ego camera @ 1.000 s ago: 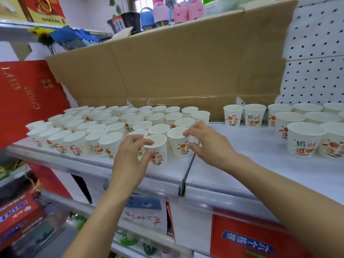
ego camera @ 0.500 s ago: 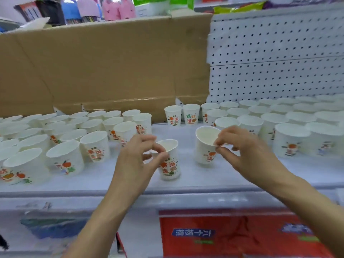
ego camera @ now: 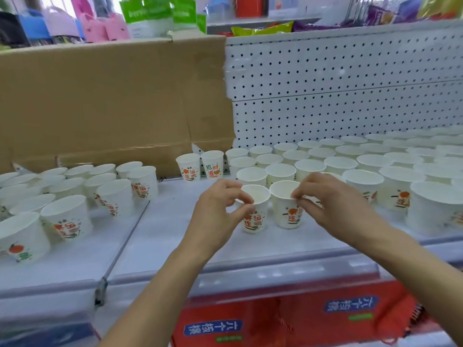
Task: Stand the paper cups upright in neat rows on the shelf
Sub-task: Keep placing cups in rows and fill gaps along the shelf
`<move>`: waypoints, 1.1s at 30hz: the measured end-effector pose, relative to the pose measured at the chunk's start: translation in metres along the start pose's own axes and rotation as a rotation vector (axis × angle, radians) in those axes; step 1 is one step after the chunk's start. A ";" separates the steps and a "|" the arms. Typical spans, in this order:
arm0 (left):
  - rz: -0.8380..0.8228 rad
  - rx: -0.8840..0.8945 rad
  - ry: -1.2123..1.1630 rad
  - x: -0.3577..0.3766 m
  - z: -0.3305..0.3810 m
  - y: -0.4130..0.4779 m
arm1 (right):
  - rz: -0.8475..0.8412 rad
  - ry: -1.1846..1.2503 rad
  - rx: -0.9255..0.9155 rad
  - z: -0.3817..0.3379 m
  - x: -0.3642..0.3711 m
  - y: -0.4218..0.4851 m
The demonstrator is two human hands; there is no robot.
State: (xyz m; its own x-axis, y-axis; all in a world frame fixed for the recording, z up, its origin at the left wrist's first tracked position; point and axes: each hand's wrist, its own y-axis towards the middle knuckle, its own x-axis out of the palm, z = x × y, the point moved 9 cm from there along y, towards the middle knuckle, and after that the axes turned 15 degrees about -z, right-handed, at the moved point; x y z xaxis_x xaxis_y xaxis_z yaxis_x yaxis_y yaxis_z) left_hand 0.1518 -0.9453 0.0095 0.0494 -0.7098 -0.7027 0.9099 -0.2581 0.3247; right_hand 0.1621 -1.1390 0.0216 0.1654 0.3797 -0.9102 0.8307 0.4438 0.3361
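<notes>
Your left hand (ego camera: 220,209) pinches the rim of a paper cup (ego camera: 254,221) at centre frame. Your right hand (ego camera: 325,204) pinches the rim of a second cup (ego camera: 285,214) just beside it. Both cups stand upright on the white shelf (ego camera: 175,234). Rows of cups (ego camera: 340,165) crowd close behind and to the right, and a looser group (ego camera: 67,216) sits at lower left before the cardboard sheet (ego camera: 100,101). Your right hand partly hides a cup behind it. The far-right cups blur, and the red boxes (ego camera: 300,316) are cut off at the bottom edge.
</notes>
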 end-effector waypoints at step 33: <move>0.187 -0.036 0.319 -0.051 -0.024 -0.065 | 0.134 0.064 -0.329 -0.119 0.016 0.025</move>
State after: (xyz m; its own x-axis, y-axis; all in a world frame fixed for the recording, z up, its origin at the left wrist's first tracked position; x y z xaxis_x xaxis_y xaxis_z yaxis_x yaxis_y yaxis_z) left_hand 0.1002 -0.8764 0.0094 0.3367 -0.5011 -0.7972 0.8866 -0.1164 0.4476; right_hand 0.1222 -1.0254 0.0436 0.2188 0.4980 -0.8391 0.5868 0.6200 0.5209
